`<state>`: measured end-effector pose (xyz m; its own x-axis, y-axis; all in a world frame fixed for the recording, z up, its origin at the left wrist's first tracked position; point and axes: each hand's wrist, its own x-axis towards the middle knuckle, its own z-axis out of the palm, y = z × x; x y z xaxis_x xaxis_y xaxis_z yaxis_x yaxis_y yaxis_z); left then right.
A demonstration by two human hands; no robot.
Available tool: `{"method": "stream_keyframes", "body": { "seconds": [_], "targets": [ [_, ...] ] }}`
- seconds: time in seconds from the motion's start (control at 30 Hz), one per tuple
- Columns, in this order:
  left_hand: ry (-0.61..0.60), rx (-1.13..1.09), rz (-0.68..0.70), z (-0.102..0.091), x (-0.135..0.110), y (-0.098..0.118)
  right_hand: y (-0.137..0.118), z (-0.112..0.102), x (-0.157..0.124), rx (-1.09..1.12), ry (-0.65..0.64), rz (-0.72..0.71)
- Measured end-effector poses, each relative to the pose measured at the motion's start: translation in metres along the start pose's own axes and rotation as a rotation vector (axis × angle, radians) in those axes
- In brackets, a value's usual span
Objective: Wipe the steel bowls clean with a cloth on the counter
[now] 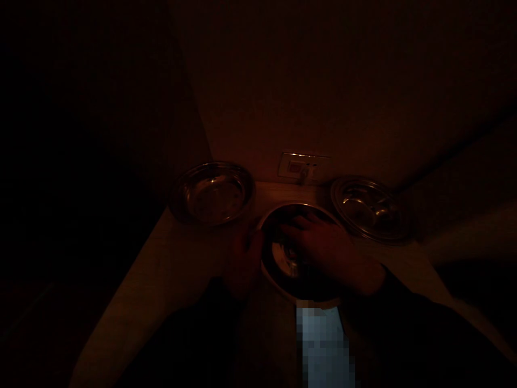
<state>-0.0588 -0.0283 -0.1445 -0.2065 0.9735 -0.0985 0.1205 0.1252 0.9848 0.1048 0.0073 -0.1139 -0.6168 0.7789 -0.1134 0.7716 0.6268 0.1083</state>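
Observation:
A round metal bowl [285,260] stands at the middle of the table, its inside mostly in shadow. My left hand [244,261] is closed at the bowl's left rim, the thumb side against the edge. Over the bowl from the right reaches my right hand [329,249], its fingers down inside near the far wall. Darkness hides the fingertips, and I cannot make out whether they hold anything. Whatever lies in the bowl is too dark to name.
A shallow metal dish [214,196] sits at the back left of the wooden table [133,291]. Another metal dish [369,210] stands at the back right. On the wall is a socket plate [286,166] with a plug. A bright pixelated phone-like patch [325,345] lies in front.

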Motion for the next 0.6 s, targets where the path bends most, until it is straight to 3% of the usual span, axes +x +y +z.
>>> {"method": "stream_keyframes", "body": {
  "seconds": [0.2, 0.43, 0.6],
  "targets": [
    [0.068, 0.005, -0.086, -0.002, 0.002, -0.002, 0.003, 0.001, -0.002, 0.012, 0.023, -0.024],
    [0.011, 0.067, -0.06, 0.0, 0.004, 0.001, -0.003, 0.007, -0.001, 0.113, 0.046, -0.179],
    [0.095, 0.13, -0.073, 0.003, 0.0, 0.004, -0.005, -0.01, -0.013, 0.223, -0.098, -0.33]
  ]
}}
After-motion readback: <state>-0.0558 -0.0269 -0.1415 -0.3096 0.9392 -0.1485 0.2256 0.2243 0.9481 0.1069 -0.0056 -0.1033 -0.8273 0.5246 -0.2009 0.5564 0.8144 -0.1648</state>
